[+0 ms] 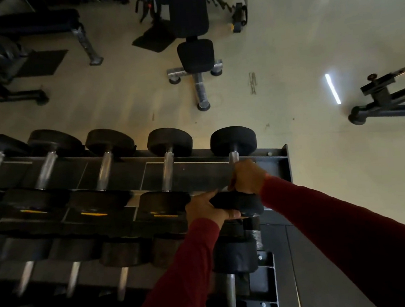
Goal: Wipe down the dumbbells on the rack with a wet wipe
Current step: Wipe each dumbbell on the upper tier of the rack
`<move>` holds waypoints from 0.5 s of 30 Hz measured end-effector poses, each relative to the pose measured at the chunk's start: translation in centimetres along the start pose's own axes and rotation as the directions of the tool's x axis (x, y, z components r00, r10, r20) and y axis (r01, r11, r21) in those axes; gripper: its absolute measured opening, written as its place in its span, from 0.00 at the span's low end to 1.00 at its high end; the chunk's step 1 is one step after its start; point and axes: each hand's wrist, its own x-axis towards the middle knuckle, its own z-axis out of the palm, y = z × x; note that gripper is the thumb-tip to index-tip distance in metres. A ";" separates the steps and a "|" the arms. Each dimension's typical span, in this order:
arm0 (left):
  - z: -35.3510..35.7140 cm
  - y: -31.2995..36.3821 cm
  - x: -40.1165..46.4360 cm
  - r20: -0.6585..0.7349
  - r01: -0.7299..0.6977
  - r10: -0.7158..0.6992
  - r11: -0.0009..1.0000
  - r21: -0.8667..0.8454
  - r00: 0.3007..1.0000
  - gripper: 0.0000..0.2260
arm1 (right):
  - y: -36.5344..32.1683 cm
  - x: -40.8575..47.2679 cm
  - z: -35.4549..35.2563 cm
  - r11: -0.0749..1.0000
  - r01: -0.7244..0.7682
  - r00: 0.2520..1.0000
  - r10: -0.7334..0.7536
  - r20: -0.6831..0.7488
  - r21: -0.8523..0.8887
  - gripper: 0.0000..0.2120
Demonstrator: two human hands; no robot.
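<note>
Your right hand (pixel 245 175) clenches the end dumbbell's (pixel 235 172) chrome handle on the top rack (pixel 280 169) while your left hand (pixel 208 209) grips its near head, apparently steadying it; no wipe shows.

So the rack (pixel 283 161) runs left to right with dumbbells lined up in a row on the top tier, and more on a tier below that. The end dumbbell (pixel 233 140) sits at the far right of the top row. Right hand (pixel 246 174) is on its handle, left hand (pixel 207 208) just beside on its near head. Beyond the rack, a bench (pixel 195 54) stands on the floor (pixel 308 36).
</note>
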 end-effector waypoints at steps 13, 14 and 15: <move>0.3 -1.2 0.6 0.018 -0.020 0.020 1.000 -0.014 1.000 0.42 | 0.8 -1.9 0.4 0.969 -0.144 0.988 0.153 -0.033 0.203 0.08; 0.3 -1.3 0.7 0.015 -0.030 0.030 1.000 -0.008 0.999 0.42 | 1.0 -2.0 0.4 0.964 -0.149 0.986 0.162 -0.043 0.221 0.08; 0.3 -1.3 0.8 0.023 -0.029 0.029 1.000 -0.011 0.999 0.42 | 1.0 -2.1 0.4 0.965 -0.147 0.985 0.162 -0.051 0.217 0.08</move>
